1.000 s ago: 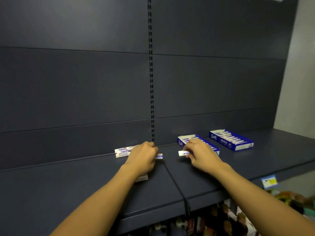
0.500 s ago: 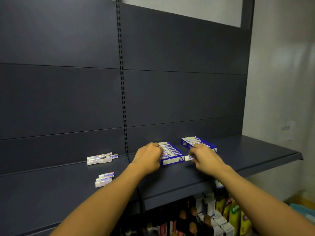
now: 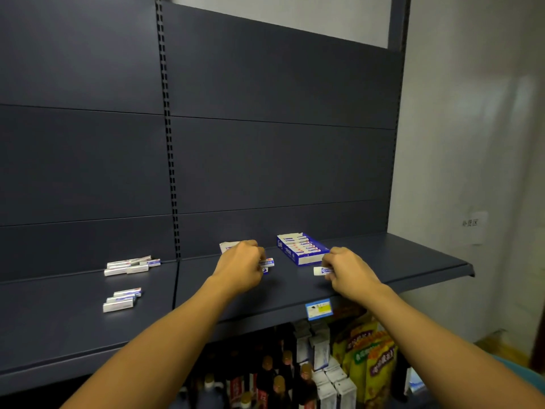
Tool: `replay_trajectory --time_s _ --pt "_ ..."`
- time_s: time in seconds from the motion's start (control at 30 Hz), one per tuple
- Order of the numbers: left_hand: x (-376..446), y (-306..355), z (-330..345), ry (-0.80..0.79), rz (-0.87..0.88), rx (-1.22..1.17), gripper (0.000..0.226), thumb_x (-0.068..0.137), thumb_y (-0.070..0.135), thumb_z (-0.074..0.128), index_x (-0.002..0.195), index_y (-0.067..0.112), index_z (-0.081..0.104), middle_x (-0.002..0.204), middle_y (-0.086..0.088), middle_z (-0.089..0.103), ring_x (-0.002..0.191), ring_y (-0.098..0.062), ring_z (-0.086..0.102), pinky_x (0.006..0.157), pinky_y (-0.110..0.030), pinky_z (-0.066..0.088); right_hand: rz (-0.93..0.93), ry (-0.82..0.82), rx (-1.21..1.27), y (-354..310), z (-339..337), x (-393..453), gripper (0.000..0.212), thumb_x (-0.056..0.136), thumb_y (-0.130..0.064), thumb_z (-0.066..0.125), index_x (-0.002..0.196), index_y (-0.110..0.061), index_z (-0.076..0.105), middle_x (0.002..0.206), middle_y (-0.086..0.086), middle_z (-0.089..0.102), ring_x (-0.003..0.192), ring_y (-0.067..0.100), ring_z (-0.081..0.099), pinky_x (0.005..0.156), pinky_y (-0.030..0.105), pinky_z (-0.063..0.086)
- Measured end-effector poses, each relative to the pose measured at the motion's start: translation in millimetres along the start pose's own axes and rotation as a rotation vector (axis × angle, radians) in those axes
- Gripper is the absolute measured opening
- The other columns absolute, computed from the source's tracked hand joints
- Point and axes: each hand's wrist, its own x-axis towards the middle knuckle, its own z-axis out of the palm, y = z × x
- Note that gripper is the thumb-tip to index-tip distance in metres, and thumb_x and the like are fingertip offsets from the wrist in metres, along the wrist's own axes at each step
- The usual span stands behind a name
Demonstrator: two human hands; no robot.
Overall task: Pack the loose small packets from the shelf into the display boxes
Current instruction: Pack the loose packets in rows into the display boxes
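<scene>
Over the shelf [image 3: 383, 261], both hands had shifted right from the loose packets [image 3: 126, 267]: my left hand [image 3: 240, 268] pinched one, apparently over the near display box [image 3: 228, 247]; my right hand [image 3: 349, 270] pinched another packet [image 3: 322, 271], ready for boxing.

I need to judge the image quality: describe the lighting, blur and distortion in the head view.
Head view: dim, even light; wide-angle bending of the uprights and shelf; lower right corner smeared; packet in right hand and left hand fairly sharp, print unreadable.

right hand [image 3: 346, 268] drawn back from the right display box [image 3: 302, 249] holding a packet [image 3: 322, 271], view swung rightward
</scene>
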Motion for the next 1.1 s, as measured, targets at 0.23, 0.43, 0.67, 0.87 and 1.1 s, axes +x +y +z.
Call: replay_trajectory --time_s 0.23,0.43,0.67,0.87,1.1 --pt "19.2 14.0 18.4 -0.008 -0.009 -0.044 0.027 0.092 0.017 0.059 0.117 0.017 0.069 0.119 -0.002 0.059 0.104 -0.024 0.06 0.078 -0.034 0.051 0.024 -0.006 0.03 26.2 10.5 9.8 0.029 0.095 -0.024 0.069 0.123 -0.02 0.063 0.126 0.001 0.055 0.126 0.014 0.048 0.096 0.029 0.052" --pt "49.8 8.5 38.1 0.024 -0.03 -0.099 0.029 0.088 0.013 0.06 0.115 0.018 0.069 0.114 0.0 0.058 0.101 -0.023 0.059 0.071 -0.029 0.041 0.014 0.004 0.031 43.4 25.2 39.6 0.032 0.095 -0.024 0.068 0.126 -0.018 0.063 0.125 0.0 0.056 0.123 0.014 0.049 0.096 0.03 0.051" --pt "103.2 -1.5 60.9 0.076 -0.068 -0.156 0.029 0.089 0.014 0.062 0.118 0.019 0.067 0.113 0.002 0.057 0.102 -0.021 0.058 0.075 -0.031 0.049 -0.001 0.036 0.059 61.6 31.4 98.9 0.027 0.093 -0.02 0.07 0.12 -0.018 0.066 0.119 -0.002 0.058 0.113 0.012 0.053 0.092 0.03 0.052" --pt "141.1 -10.3 80.9 0.065 -0.072 -0.175 0.032 0.089 0.014 0.064 0.121 0.021 0.067 0.116 0.003 0.057 0.105 -0.019 0.057 0.08 -0.032 0.053 0.011 0.014 0.093 78.5 45.9 139.7 0.029 0.093 -0.021 0.071 0.121 -0.02 0.066 0.119 -0.003 0.058 0.112 0.011 0.054 0.095 0.031 0.052" --pt "167.9 -17.0 101.3 0.028 -0.124 -0.184 0.033 0.087 0.012 0.066 0.119 0.02 0.068 0.115 0.003 0.058 0.103 -0.019 0.058 0.082 -0.035 0.055 0.006 -0.013 0.156 97.3 77.0 165.6 0.032 0.09 -0.023 0.074 0.122 -0.019 0.068 0.12 -0.003 0.059 0.112 0.012 0.055 0.094 0.031 0.053"
